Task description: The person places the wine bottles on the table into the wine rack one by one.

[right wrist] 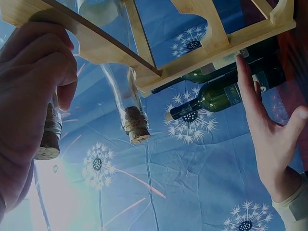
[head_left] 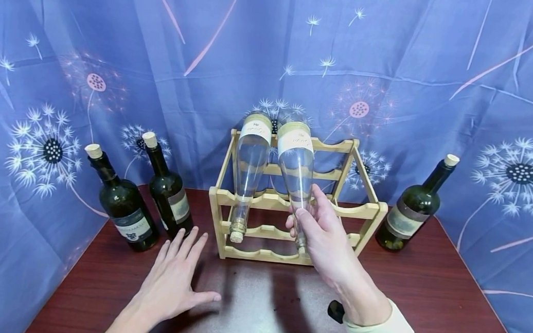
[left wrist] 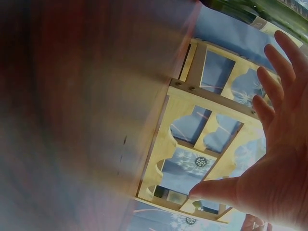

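My right hand (head_left: 328,238) grips the neck of a clear glass wine bottle (head_left: 296,161), its thumb and fingers curled round it. This bottle lies on the upper level of a wooden wine rack (head_left: 370,211), neck sloping toward me; its cork (right wrist: 48,147) pokes out below the hand in the right wrist view. To its left a second clear corked bottle (head_left: 251,157) lies on the rack the same way. My left hand (head_left: 170,283) is spread flat-fingered over the table, left of the rack, holding nothing. Its fingertips are nearest a dark green corked bottle (head_left: 177,206); whether they touch it I cannot tell.
Another dark green bottle (head_left: 130,224) stands at the far left, and one more (head_left: 404,222) right of the rack. A small dark round thing (head_left: 336,311) shows beside my right wrist, partly hidden. A blue dandelion-print curtain (head_left: 395,51) hangs behind the dark red table (head_left: 442,302).
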A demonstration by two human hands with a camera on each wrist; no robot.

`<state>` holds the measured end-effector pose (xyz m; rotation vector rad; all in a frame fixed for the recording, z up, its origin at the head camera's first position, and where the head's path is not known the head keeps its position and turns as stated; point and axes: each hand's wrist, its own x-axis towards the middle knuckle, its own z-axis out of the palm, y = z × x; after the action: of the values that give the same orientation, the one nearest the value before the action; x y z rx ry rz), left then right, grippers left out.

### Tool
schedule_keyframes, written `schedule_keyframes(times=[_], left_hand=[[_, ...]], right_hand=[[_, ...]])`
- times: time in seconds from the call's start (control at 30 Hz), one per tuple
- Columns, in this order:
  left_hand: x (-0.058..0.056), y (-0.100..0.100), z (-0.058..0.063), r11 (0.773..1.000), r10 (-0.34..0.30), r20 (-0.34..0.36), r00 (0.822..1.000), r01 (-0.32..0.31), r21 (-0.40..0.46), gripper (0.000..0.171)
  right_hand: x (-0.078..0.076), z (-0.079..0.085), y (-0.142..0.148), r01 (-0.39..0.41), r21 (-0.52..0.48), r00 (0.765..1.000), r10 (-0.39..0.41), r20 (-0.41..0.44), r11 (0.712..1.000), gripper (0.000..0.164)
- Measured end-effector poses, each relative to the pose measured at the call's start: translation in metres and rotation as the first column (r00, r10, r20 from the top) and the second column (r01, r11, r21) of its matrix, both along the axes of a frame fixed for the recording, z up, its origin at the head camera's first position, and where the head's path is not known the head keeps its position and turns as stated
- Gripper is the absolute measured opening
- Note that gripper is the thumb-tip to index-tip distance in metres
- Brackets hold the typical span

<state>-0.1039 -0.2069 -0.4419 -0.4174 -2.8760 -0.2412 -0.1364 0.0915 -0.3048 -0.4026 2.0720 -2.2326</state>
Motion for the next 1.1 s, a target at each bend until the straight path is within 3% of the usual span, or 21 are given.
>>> schedule_keyframes(times=[0.33,1.1], left_hand=[[0.0006,0.0001,-0.0015,1.000,-0.012,-0.021,1.000,0.012,0.007,0.125],[0.0002,-0.0002,-0.0004,1.000,0.000,-0.009,1.000,0.000,-0.007,0.126]], right_hand=[[0.0019,0.0026,-0.0023,0.016,-0.044,0.997,-0.013,0.077,0.999,0.061],[0.0010,0.0037,-0.0010,0.010,-0.048,0.996,-0.006,0.092,0.999,0.060]])
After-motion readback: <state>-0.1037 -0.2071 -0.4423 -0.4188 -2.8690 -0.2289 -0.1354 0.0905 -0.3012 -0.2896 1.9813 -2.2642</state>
